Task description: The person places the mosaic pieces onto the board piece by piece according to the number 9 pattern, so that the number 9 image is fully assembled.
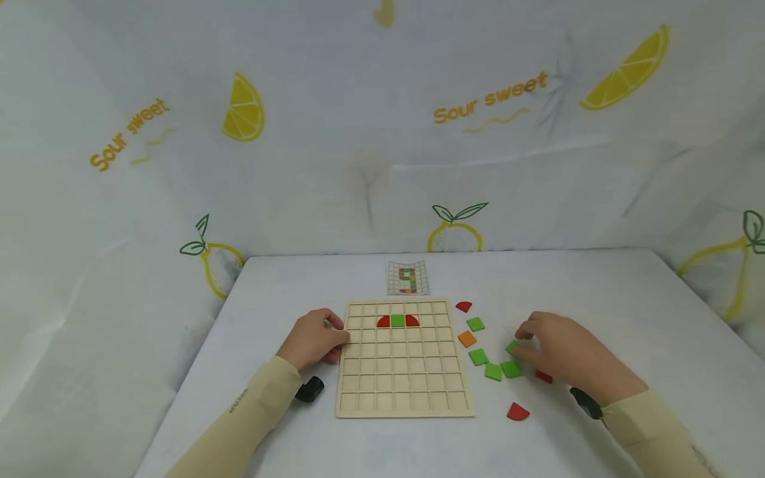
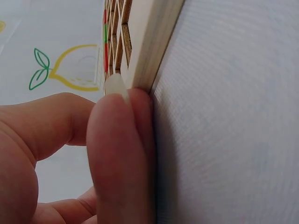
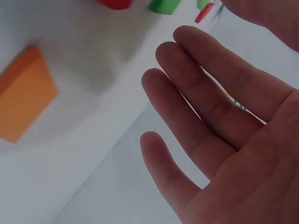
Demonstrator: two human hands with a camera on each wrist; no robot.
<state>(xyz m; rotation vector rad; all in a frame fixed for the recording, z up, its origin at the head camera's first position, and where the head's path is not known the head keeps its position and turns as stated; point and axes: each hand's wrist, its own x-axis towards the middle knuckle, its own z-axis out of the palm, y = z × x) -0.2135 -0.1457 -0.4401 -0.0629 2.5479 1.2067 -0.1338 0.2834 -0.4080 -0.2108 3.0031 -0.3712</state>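
Note:
My left hand (image 1: pixel 313 337) grips the left edge of a pale wooden grid board (image 1: pixel 400 365). Seen from the left wrist, the thumb (image 2: pixel 117 135) lies against the board's rim (image 2: pixel 152 42). Near the board's top, a green square tile (image 1: pixel 398 320) sits between two red quarter-round tiles (image 1: pixel 383 321). Over loose tiles at the right hovers my right hand (image 1: pixel 556 345), its fingers (image 3: pixel 187 112) fairly straight and holding nothing in the right wrist view. A green tile (image 1: pixel 512 346) lies at its fingertips, partly hidden. An orange tile (image 3: pixel 28 93) shows large beside it in that view.
A small pattern card (image 1: pixel 408 277) lies behind the board. Between board and right hand are several green squares (image 1: pixel 478 356), an orange tile (image 1: pixel 467 338) and a red piece (image 1: pixel 463 306). Another red piece (image 1: pixel 518 411) lies nearer. A white cloth printed with lemons hangs behind.

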